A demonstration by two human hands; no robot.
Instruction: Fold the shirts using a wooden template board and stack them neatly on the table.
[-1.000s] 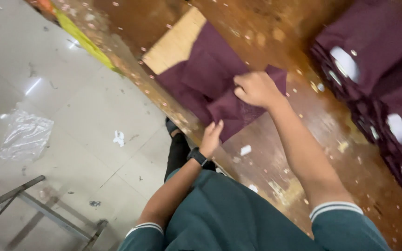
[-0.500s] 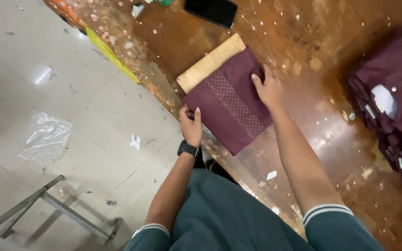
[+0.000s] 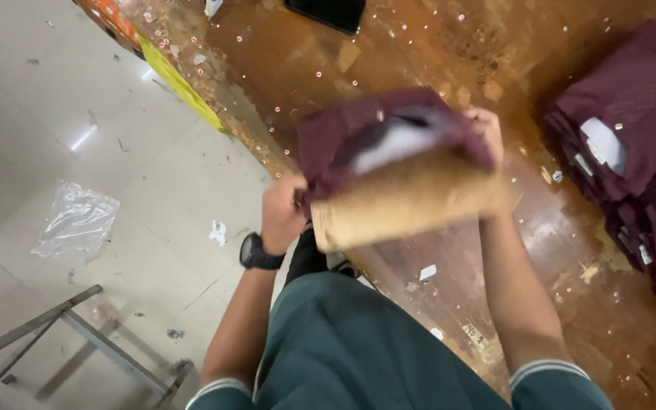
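Observation:
I hold a folded maroon garment (image 3: pixel 343 133) together with a tan cardboard sheet (image 3: pixel 411 201) lifted off the brown wooden table (image 3: pixel 449 53). My left hand (image 3: pixel 282 212), with a black watch at the wrist, grips the left end of the bundle. Its right end is gripped by my right hand (image 3: pixel 487 129). The bundle is blurred by motion and tilted, cardboard side toward me. A white patch shows inside the garment's fold.
A stack of folded maroon garments (image 3: pixel 632 144) with white tags lies at the table's right. A black flat object (image 3: pixel 328 11) sits at the far edge. On the tiled floor lie a clear plastic bag (image 3: pixel 77 224) and a metal frame (image 3: pixel 77 334).
The garment and cardboard lay flat on the table under my hands; now both hands have lifted them up toward me, flipping the bundle.

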